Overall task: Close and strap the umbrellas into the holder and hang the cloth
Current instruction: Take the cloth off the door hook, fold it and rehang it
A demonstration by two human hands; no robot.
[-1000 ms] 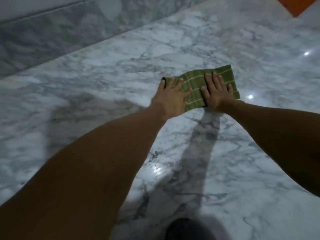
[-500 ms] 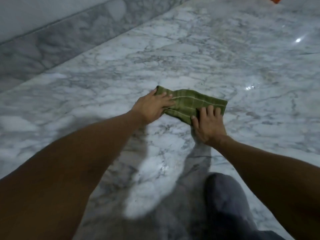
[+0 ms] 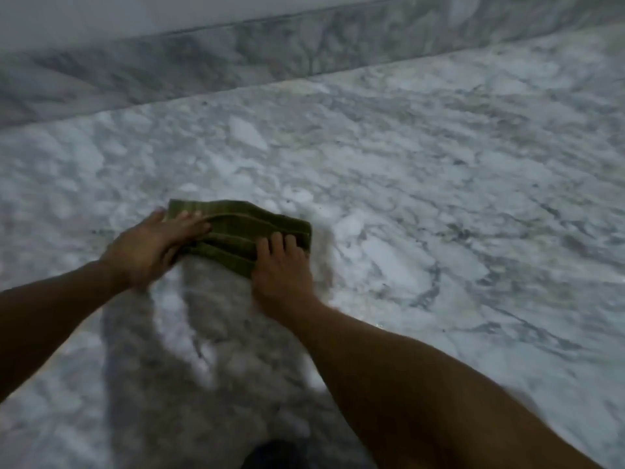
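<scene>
Cloth (image 3: 241, 231): green, with faint paler stripes, folded into a thick bunched pad of several layers. It lies flat on the marble floor (image 3: 439, 198), left of centre in the head view. No label, brand or lettering can be read on it; the frame is soft with motion blur.

Left hand (image 3: 152, 247): palm down on the cloth's left end, fingers extended and lying across the top fold, flat against the fabric. Not curled round anything. The outline is blurred.

Right hand (image 3: 280, 269): palm down at the cloth's near right corner, fingers straight and side by side, their tips resting on the fabric, the heel of the hand on the floor. No grip visible.

Both forearms are bare and enter from the lower edge of the view.

Floor: white and grey veined marble, glossy, carrying dark shadows of the arms below the cloth. No markings or writing on it.

Skirting (image 3: 270, 52): a band of darker grey marble along the far edge of the floor, with a plain pale wall (image 3: 135, 11) above it.

A dark shape (image 3: 274, 455) sits at the bottom edge; what it is cannot be told.
</scene>
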